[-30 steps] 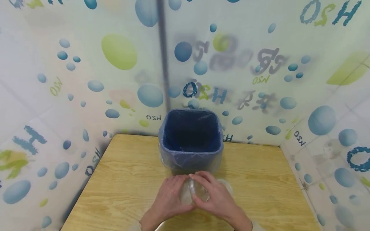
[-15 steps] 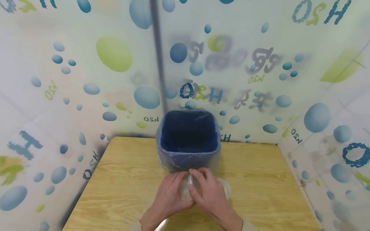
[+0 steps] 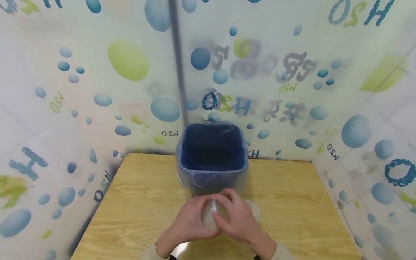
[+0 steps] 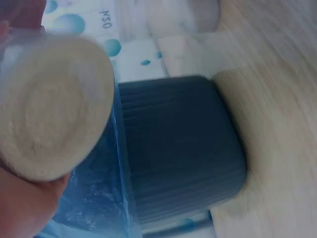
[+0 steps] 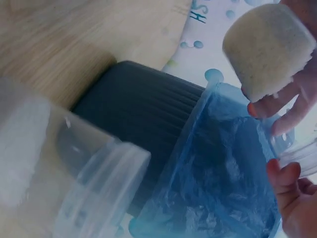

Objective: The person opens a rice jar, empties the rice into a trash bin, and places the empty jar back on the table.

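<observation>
Cream-white grains [image 5: 265, 49] in a clear jar [image 3: 208, 216], tipped between curled fingers [image 3: 222, 199]
Left hand [image 3: 190, 219] grips the base end, right hand [image 3: 239, 220] pinches the ridged rim end; I'd keep both steady, lest grains spill. On the far side a bag-lined bin [image 3: 211, 179] stands close, in their way; right, a clear container [image 3: 255, 210] on the surface [image 3: 146, 187].

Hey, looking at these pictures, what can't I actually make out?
Floor of the bin, head view: lost in dark shadow.
What fills the held jar, right wrist view: pale, but too blurred to name.
Whether that jar is capped, head view: the right hand covers much of that end.
Second clear container, right wrist view: cut off by the left and bottom edges.
Left hand, left wrist view: cut off by the left edge.
</observation>
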Demonstrator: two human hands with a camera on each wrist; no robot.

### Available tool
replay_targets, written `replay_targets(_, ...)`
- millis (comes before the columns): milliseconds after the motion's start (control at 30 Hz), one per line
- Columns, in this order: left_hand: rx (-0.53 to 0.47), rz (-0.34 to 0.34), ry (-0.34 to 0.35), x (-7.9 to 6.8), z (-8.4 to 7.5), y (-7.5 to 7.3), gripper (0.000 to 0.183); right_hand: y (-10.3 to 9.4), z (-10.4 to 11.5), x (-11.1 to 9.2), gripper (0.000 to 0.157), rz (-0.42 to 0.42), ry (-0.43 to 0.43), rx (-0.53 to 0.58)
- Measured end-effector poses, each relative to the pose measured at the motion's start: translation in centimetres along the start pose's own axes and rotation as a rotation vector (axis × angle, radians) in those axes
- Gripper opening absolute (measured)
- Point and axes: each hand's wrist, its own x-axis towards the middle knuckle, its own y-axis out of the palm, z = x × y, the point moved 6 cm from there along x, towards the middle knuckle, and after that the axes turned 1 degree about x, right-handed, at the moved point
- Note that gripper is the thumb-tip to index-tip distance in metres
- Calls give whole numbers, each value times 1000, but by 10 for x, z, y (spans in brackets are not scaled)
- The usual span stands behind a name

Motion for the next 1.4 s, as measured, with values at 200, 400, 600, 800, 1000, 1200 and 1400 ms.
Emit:
replay_targets(200,-38,45,-12,4,1,-4,86,-3,1,7,49,-10,-145,15)
replay_targets(400,-48,100,4,6,1,-6,84,-4,-1,7,49,11,-166,70)
replay_targets(600,-81,181,5,9,1,-6,84,-7,-3,4,47,9,-188,129)
replay_targets(800,-180,208,-39,9,0,-4,98,-8,-8,4,47,-23,-172,128)
replay_targets(1000,-90,18,54,6,-3,-9,123,-12,-13,7,47,-75,-117,98)
replay_targets(1200,48,-139,175,3,-10,-9,128,-20,-16,10,48,-155,-48,112)
replay_targets(1400,121,-206,195,3,-12,-9,114,-25,-14,12,50,-182,-47,109)
